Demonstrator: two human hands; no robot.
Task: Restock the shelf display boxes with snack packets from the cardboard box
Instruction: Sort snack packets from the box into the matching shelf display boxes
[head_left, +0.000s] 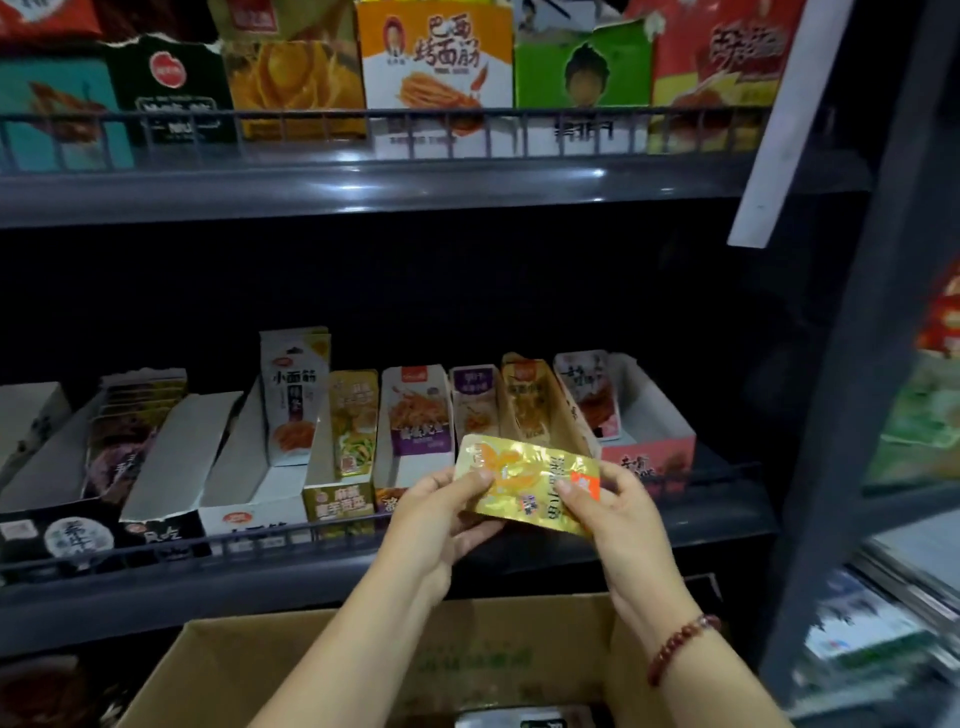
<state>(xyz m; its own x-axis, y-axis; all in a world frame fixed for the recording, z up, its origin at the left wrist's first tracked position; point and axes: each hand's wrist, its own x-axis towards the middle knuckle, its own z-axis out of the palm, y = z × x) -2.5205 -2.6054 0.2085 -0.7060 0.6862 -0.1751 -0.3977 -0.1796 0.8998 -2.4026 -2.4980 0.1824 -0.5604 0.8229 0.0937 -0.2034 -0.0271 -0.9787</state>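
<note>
Snack packet, a flat glossy gold foil one (527, 480), sits lengthwise between both hands in front of the lower shelf's wire rail (291, 535), just below the open-topped tan display box (535, 402) that carries matching gold packets. The left hand (441, 512) pinches the packet's left end, thumb on top and fingers curled beneath; the right hand (618, 499), with a red bead bracelet (680, 647) on its wrist, pinches the right end the same way. Both forearms rise from over the open brown cardboard box (249, 670) at the bottom, where more packets show dimly.

Risks, as I judge them: the foil looks slick, so a light pinch could let it slide and drop back into the cardboard box or behind the rail. The neighbouring display boxes stand tight together and lean, so the packet could land in the wrong slot, perhaps the purple-labelled one (470, 402) to the left. Pushing in flat rather than upright could crumple it or tip the thin tan walls
</note>
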